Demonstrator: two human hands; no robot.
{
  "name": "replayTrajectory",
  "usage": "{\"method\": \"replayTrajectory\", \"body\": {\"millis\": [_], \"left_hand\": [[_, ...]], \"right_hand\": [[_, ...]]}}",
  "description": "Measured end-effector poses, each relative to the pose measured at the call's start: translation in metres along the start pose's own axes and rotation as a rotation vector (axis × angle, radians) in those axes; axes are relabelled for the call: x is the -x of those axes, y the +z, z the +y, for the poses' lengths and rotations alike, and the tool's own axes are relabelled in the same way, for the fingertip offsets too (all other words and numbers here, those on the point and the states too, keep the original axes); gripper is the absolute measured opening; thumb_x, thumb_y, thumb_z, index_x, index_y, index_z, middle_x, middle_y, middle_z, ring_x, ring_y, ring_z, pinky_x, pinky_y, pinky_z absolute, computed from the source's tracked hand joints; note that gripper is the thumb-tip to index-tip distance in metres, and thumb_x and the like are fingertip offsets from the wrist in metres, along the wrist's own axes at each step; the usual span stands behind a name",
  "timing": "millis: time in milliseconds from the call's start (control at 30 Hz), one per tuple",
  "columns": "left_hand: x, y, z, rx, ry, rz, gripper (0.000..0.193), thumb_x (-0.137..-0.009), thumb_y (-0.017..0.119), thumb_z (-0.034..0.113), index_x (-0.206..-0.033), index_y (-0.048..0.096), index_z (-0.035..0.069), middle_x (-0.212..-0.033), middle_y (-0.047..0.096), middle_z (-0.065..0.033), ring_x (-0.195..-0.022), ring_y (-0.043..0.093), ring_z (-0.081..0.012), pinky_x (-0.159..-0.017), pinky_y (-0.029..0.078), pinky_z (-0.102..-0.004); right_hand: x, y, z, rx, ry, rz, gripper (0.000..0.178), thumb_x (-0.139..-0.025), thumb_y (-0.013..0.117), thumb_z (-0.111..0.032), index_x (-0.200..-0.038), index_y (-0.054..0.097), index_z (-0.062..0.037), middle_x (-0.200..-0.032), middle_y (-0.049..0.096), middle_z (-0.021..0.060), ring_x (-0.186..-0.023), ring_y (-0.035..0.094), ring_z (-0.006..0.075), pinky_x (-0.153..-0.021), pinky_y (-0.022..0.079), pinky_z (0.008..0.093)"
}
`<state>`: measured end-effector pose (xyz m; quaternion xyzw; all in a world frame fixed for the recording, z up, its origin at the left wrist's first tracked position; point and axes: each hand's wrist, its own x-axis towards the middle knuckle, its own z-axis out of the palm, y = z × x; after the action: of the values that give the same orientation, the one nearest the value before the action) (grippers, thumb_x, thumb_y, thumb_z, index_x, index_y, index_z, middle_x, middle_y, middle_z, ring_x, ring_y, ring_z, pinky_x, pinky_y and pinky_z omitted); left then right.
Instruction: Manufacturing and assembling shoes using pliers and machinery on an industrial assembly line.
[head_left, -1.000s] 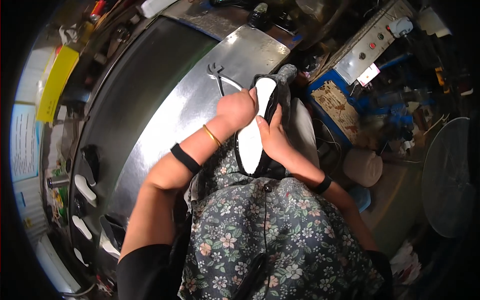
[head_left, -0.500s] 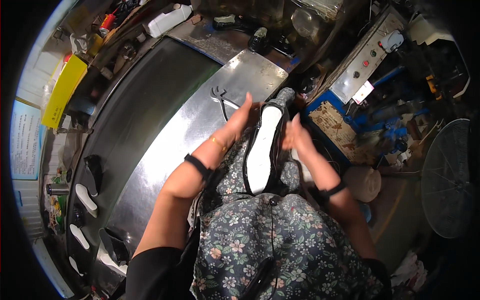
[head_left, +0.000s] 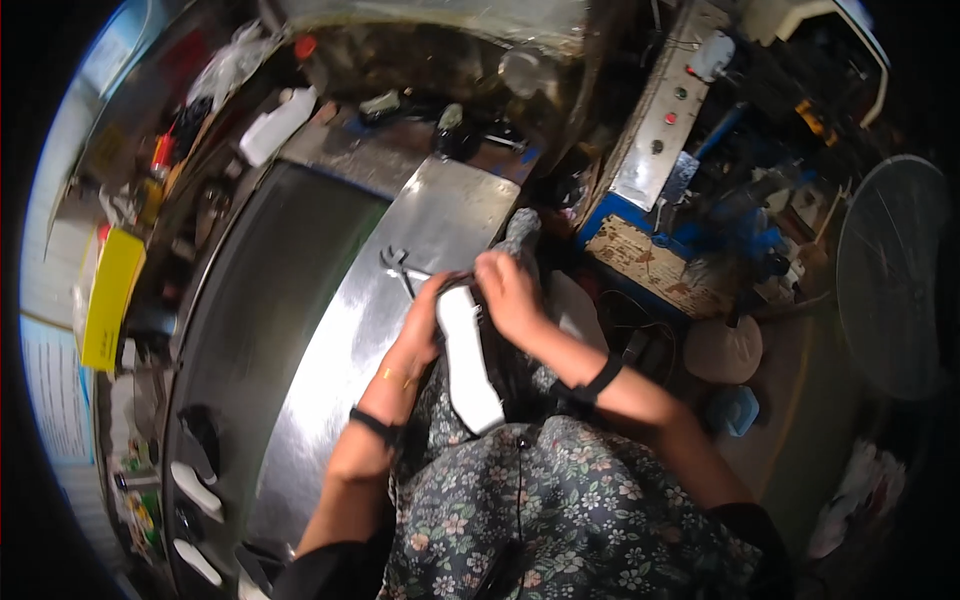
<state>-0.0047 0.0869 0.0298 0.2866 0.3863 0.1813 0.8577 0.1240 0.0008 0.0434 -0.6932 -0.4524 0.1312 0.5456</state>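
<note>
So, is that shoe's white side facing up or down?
Up: the shoe shows its white side from above, with the left hand and right hand at its far end.

The metal tabletop [head_left: 325, 345] is smooth and glossy, the pliers [head_left: 398, 264] shiny metal; the apron [head_left: 590, 510] is matt cloth, the white sole [head_left: 466, 352] smooth, the chipped panel [head_left: 650, 265] rough.

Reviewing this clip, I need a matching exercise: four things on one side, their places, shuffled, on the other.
Things:
1. pliers
2. white-soled shoe
3. round fan
4. yellow panel

Places:
A. far right of view
B. on the shiny metal surface
C. far left of view
D. upper end between left hand and right hand

Pairs: 1-B, 2-D, 3-A, 4-C
</note>
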Motion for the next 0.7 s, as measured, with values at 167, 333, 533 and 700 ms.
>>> {"method": "replayTrajectory", "body": {"millis": [167, 333, 533, 700], "left_hand": [[0.056, -0.044, 0.001, 0.428, 0.284, 0.428, 0.037, -0.094, 0.041, 0.034, -0.097, 0.064, 0.006, -0.092, 0.068, -0.0099, -0.083, 0.066, -0.0262, -0.079, 0.054, -0.0404], [0.063, -0.027, -0.022, 0.255, 0.463, 0.38, 0.034, -0.093, 0.06, 0.031, -0.115, 0.059, 0.005, -0.105, 0.062, -0.0031, -0.09, 0.059, -0.0152, -0.086, 0.045, -0.0302], [0.08, -0.002, -0.061, -0.616, 0.462, -0.057, 0.023, -0.094, 0.061, 0.01, -0.116, 0.06, 0.0, -0.098, 0.062, 0.0008, -0.087, 0.056, -0.0073, -0.08, 0.046, -0.0231], [0.062, -0.025, -0.093, -0.963, 0.452, 0.034, 0.016, -0.094, 0.058, 0.005, -0.109, 0.062, -0.001, -0.09, 0.063, 0.0005, -0.081, 0.056, -0.0071, -0.074, 0.046, -0.022]], "right_hand": [[0.081, -0.006, -0.04, 0.237, -0.148, -0.839, 0.094, -0.066, 0.084, -0.039, -0.143, 0.034, -0.0172, -0.135, 0.033, 0.0271, -0.121, 0.044, 0.0466, -0.101, 0.04, 0.0487], [0.048, -0.045, -0.029, -0.633, 0.334, -0.724, 0.082, -0.07, 0.075, -0.004, -0.144, 0.041, -0.0061, -0.142, 0.042, 0.017, -0.125, 0.049, 0.0253, -0.101, 0.043, 0.0338], [0.007, -0.255, -0.017, -0.46, 0.217, -0.095, 0.076, -0.07, 0.076, 0.0, -0.139, 0.044, 0.0052, -0.143, 0.046, 0.0151, -0.128, 0.048, 0.0232, -0.107, 0.038, 0.0345], [-0.074, -0.423, 0.001, 0.725, 0.013, 0.481, 0.074, -0.063, 0.081, -0.02, -0.132, 0.057, -0.0078, -0.126, 0.057, 0.019, -0.113, 0.058, 0.0296, -0.096, 0.045, 0.0361]]}}
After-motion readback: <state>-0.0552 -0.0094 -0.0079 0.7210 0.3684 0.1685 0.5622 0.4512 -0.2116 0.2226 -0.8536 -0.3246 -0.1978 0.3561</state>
